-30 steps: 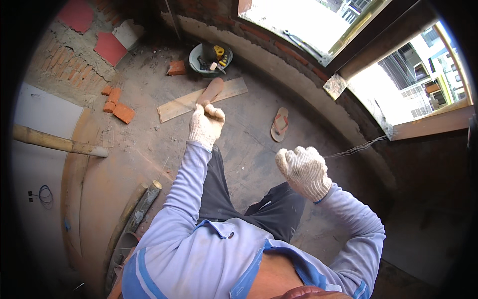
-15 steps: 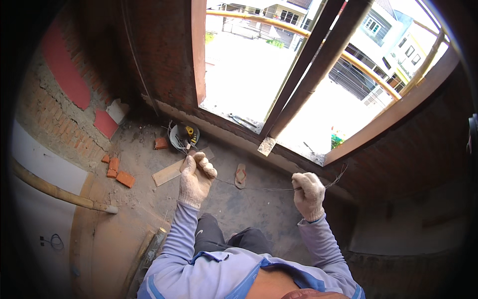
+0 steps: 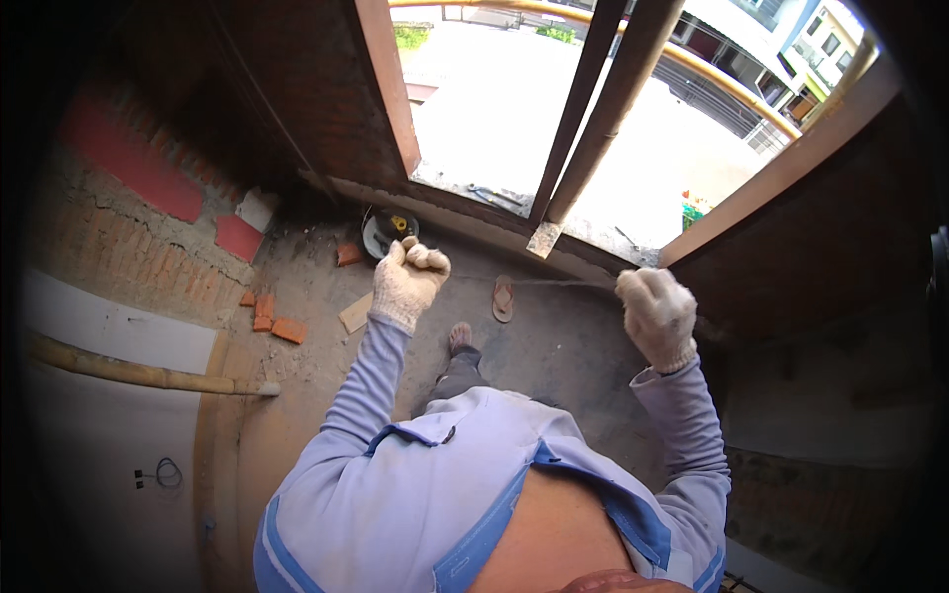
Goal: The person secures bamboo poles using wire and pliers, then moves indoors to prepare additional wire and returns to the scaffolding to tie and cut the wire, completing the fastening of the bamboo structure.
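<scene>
grasping thin wire in clenched l hand & likewise clenched r hand; prob v light, springy, easily kinked; best held firmly nr ends

I count two gloved hands. Of wire I see at least one strand; the exact number I cannot tell. There are four loose bricks, one plank, one loose sandal, one foot, one basin and one pair of pliers. There are two pink patches, one bamboo pole at the left and one cable coil.
</scene>
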A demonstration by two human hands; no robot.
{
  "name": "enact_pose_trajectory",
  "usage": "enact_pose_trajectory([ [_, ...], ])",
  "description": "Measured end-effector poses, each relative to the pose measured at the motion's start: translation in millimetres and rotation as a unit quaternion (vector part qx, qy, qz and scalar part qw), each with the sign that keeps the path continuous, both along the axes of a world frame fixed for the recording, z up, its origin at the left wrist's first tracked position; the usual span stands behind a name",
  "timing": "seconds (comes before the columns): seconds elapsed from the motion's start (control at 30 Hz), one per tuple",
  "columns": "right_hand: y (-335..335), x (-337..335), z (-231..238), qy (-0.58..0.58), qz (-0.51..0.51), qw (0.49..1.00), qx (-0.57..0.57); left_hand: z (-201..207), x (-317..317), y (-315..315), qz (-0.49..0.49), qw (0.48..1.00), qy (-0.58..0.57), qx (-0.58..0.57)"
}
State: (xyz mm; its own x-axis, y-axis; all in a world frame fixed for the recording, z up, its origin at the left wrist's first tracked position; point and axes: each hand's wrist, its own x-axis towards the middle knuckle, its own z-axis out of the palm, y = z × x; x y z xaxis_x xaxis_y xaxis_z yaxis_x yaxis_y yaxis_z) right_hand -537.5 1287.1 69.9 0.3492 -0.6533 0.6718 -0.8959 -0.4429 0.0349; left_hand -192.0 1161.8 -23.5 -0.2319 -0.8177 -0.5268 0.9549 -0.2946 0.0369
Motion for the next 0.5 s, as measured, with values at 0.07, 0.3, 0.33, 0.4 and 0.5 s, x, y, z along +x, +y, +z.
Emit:
enact_pose_trajectory([
  [0.07, -33, -5, -4, -0.015, -0.087, 0.996, -0.015, 19, -8, -8, -0.018, 0.993, 0.019, -0.111],
  [0.3, -101, 59, -22, -0.341, 0.343, 0.457, 0.747, 68, 52, -172, -0.093, 0.724, 0.118, -0.674],
  [0.33, -114, 62, -14, -0.444, 0.370, 0.386, 0.719, 60, 61, -197, -0.069, 0.739, 0.145, -0.655],
  [0.4, -143, 69, -1, -0.505, 0.190, 0.556, 0.632, 35, 77, -235, -0.004, 0.826, 0.147, -0.544],
  [0.5, -180, 87, -10, -0.198, 0.024, 0.919, 0.340, -24, 73, -254, 0.031, 0.954, -0.078, -0.288],
])
